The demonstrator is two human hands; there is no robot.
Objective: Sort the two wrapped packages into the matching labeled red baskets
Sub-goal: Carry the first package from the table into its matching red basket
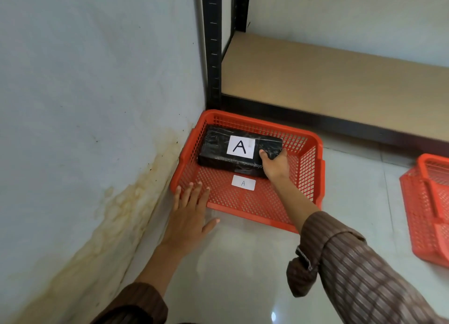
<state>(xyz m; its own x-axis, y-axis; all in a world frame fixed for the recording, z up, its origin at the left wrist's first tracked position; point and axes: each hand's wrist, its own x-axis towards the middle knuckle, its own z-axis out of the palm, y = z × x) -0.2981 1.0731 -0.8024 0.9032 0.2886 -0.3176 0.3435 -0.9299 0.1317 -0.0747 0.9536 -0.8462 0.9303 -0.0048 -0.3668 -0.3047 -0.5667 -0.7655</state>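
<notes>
Package A point(240, 151) | right hand point(275, 164) fingers pinching it | left hand point(188, 216) spread | second basket point(427, 202) cropped

right hand point(274, 164) grips package A point(233, 153) | inside basket A point(313, 168) | left hand point(189, 216) spread flat

Single head view; looks forward-down, close over red basket point(313, 168) in wall corner.

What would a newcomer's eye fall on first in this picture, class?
First, the red basket in the floor corner, holding a black wrapped package with a big white "A" label. The right hand grips the package's near end; the left hand hovers open by the basket's front corner.
</notes>
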